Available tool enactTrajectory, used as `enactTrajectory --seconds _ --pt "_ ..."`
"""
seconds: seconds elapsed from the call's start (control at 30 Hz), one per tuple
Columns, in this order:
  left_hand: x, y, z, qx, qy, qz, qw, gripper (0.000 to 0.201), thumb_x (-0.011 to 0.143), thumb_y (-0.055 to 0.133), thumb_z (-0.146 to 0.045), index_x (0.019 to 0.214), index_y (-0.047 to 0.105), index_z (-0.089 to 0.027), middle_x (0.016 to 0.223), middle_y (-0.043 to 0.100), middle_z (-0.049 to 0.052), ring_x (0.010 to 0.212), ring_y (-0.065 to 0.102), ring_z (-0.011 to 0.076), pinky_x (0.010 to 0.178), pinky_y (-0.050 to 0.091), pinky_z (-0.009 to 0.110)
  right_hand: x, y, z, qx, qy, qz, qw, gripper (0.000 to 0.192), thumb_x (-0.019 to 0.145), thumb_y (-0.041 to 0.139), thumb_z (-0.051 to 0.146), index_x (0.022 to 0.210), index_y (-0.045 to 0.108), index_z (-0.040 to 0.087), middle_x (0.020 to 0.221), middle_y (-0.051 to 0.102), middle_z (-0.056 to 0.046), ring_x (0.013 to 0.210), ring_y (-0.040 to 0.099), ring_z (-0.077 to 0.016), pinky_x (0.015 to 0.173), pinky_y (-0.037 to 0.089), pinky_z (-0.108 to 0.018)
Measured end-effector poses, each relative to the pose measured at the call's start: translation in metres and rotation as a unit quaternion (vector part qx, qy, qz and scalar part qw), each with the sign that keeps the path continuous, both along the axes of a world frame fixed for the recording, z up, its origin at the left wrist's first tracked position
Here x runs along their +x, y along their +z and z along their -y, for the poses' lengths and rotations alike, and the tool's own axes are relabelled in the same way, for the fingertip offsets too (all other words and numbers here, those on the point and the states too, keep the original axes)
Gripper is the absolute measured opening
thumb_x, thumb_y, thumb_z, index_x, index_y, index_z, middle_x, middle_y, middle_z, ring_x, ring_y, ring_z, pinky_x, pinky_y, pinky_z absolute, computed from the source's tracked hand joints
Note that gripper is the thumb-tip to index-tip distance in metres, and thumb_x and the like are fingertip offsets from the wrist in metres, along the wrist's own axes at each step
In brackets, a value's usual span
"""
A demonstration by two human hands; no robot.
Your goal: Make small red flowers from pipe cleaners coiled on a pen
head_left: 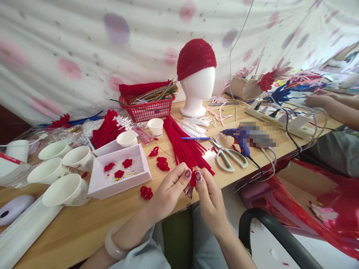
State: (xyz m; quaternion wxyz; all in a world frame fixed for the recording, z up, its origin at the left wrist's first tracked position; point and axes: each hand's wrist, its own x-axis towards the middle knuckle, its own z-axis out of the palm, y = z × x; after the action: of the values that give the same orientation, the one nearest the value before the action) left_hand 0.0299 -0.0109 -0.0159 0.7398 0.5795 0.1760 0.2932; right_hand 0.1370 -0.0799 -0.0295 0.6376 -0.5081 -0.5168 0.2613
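My left hand [171, 188] and my right hand [209, 196] meet just over the near edge of the wooden table [92, 220]. Between their fingertips they pinch a small red pipe-cleaner piece [193, 180]. A bundle of straight red pipe cleaners [182, 144] lies on the table just beyond my hands. Small red twisted flower shapes lie nearby: one [146, 192] left of my left hand, others [162, 163] further in. A pale bracelet [112, 246] circles my left wrist.
A white box [121, 170] of pearls and red flowers, several paper cups [66, 189], scissors [228, 156], a blue glue gun [238, 136], a red basket [147, 106] and a foam head with red cap [196, 74] stand around. Another person's hand [319, 100] works at far right.
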Motion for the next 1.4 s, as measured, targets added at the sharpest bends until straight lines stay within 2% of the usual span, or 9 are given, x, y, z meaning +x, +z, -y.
enactTrajectory --seconds 0.23,0.47,0.57,0.67,0.8,1.0,1.13,1.27,1.4 --pt "-0.005 0.007 0.002 0.08 0.025 -0.044 0.996 0.042 0.098 0.045 -0.055 0.074 0.045 -0.02 0.069 0.045 -0.003 0.065 0.043 0.012 0.067 0.04 0.026 -0.011 0.009 -0.002 0.003 -0.043 -0.021 0.999 0.034 0.104 0.043 0.037 0.074 0.048 0.021 0.066 0.049 0.003 0.058 0.047 -0.0121 0.054 0.042 -0.023" --pt "-0.001 -0.002 0.001 -0.093 0.082 0.024 0.992 0.038 0.094 0.056 -0.054 0.079 0.047 -0.02 0.071 0.045 -0.004 0.063 0.043 0.0097 0.062 0.041 0.023 -0.014 -0.003 -0.001 -0.049 -0.033 -0.126 0.99 0.035 0.101 0.048 0.045 0.078 0.057 0.021 0.072 0.059 -0.002 0.065 0.054 -0.016 0.059 0.046 -0.027" --pt "0.0 -0.001 -0.001 -0.069 0.082 0.012 0.994 0.037 0.095 0.056 -0.051 0.077 0.049 -0.019 0.07 0.048 -0.004 0.065 0.046 0.0102 0.064 0.041 0.023 -0.005 -0.012 0.001 -0.06 -0.042 -0.175 0.982 0.028 0.095 0.059 0.048 0.087 0.063 0.021 0.082 0.065 -0.006 0.075 0.06 -0.0206 0.064 0.05 -0.031" --pt "0.001 0.002 -0.002 -0.046 0.065 0.009 0.997 0.036 0.095 0.056 -0.05 0.077 0.05 -0.019 0.067 0.048 -0.004 0.066 0.049 0.0115 0.068 0.043 0.024 0.003 -0.012 0.003 -0.07 0.009 -0.193 0.979 0.031 0.095 0.056 0.049 0.084 0.063 0.021 0.078 0.061 -0.004 0.072 0.057 -0.0201 0.065 0.048 -0.032" --pt "0.001 0.006 -0.001 -0.057 0.072 0.023 0.996 0.043 0.097 0.046 -0.058 0.079 0.05 -0.019 0.072 0.05 -0.002 0.068 0.051 0.0132 0.069 0.045 0.027 0.004 -0.005 0.003 -0.07 0.033 -0.143 0.987 0.038 0.099 0.049 0.049 0.079 0.06 0.02 0.075 0.057 -0.003 0.071 0.051 -0.0173 0.063 0.042 -0.029" --pt "-0.002 0.017 0.002 0.015 0.049 -0.018 0.999 0.034 0.092 0.06 -0.05 0.081 0.051 -0.019 0.073 0.054 -0.002 0.068 0.052 0.0138 0.068 0.046 0.028 0.006 0.001 0.006 -0.065 0.029 -0.089 0.993 0.036 0.1 0.051 0.047 0.075 0.055 0.021 0.069 0.051 0.001 0.065 0.047 -0.0148 0.06 0.039 -0.026" --pt "-0.003 0.019 0.002 0.095 0.085 -0.069 0.989 0.031 0.099 0.048 -0.04 0.077 0.05 -0.019 0.071 0.05 -0.002 0.07 0.05 0.0138 0.07 0.042 0.027 0.019 0.01 0.011 -0.059 -0.001 0.042 0.997 0.038 0.104 0.042 0.042 0.075 0.053 0.021 0.066 0.049 0.002 0.062 0.047 -0.0141 0.059 0.037 -0.026" --pt "-0.004 0.015 0.004 0.16 0.065 -0.113 0.979 0.032 0.102 0.043 -0.04 0.078 0.049 -0.02 0.071 0.05 -0.003 0.068 0.047 0.013 0.066 0.037 0.026 0.023 0.015 0.01 -0.051 -0.028 0.165 0.985 0.028 0.103 0.044 0.035 0.081 0.052 0.021 0.067 0.051 0.003 0.059 0.046 -0.0132 0.056 0.034 -0.026" --pt "-0.006 0.015 0.003 0.172 0.042 -0.117 0.977 0.035 0.102 0.04 -0.041 0.075 0.045 -0.02 0.07 0.048 -0.003 0.067 0.046 0.0134 0.066 0.037 0.027 0.021 0.016 0.006 -0.05 -0.015 0.116 0.992 0.034 0.104 0.042 0.035 0.074 0.047 0.021 0.067 0.048 0.003 0.06 0.045 -0.0129 0.055 0.035 -0.025"
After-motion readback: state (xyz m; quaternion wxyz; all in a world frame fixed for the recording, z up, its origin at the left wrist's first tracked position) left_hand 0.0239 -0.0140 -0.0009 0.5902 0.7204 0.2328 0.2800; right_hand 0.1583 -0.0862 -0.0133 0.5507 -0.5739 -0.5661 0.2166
